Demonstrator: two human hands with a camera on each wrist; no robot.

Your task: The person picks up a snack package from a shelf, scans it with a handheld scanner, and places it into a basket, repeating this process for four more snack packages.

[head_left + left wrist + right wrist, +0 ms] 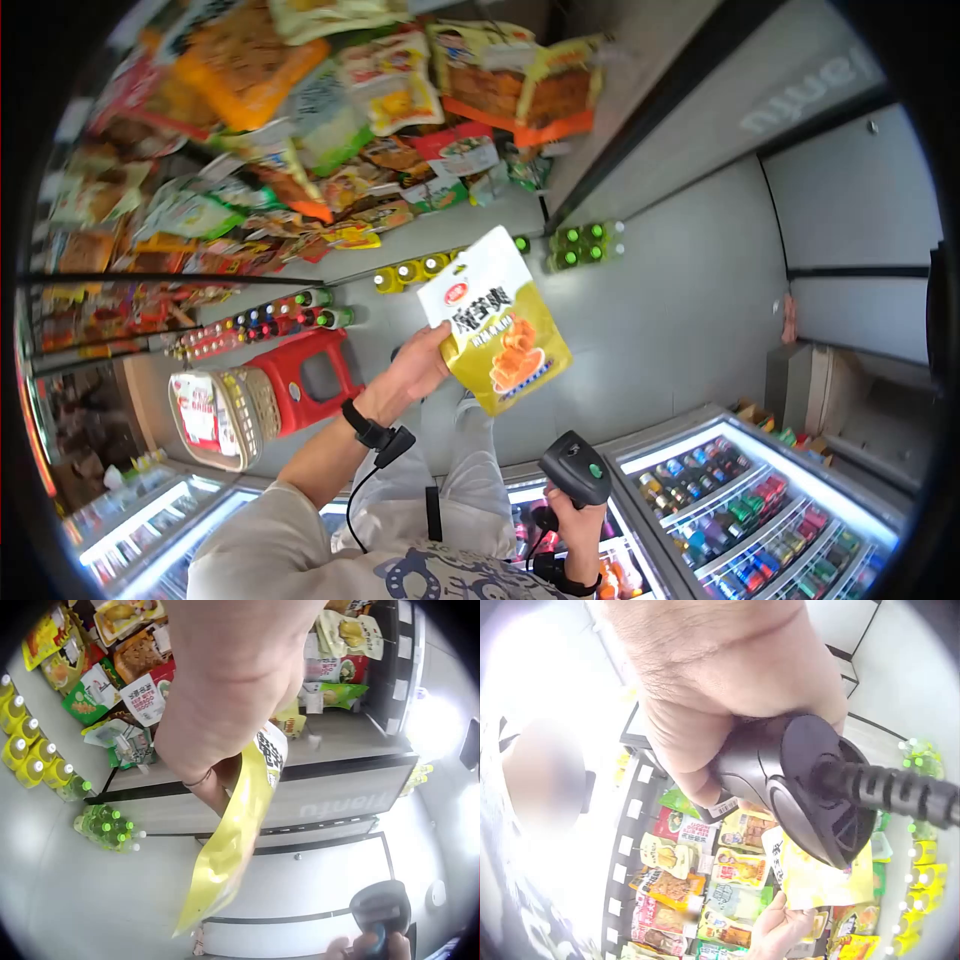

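A white and olive-yellow snack bag [505, 330] with a picture of food on its front is held up before the body in the head view. My left hand [425, 362] pinches it by its left edge. Seen from the left wrist, the bag [232, 832] hangs nearly edge-on below the fingers. My right hand [578, 522] grips the handle of a black barcode scanner [578, 468], lower and to the right of the bag. In the right wrist view a ribbed cable [889, 791] runs from the scanner's handle end [802, 787], and the bag [832, 881] appears beyond it.
Hanging snack packets [390, 80] fill the rack ahead and left. Bottles with green caps [580, 245] and yellow bottles [410, 272] stand on the floor by its base. A red stool [300, 385] and a basket [262, 400] are at left, lit drink coolers [740, 510] at lower right.
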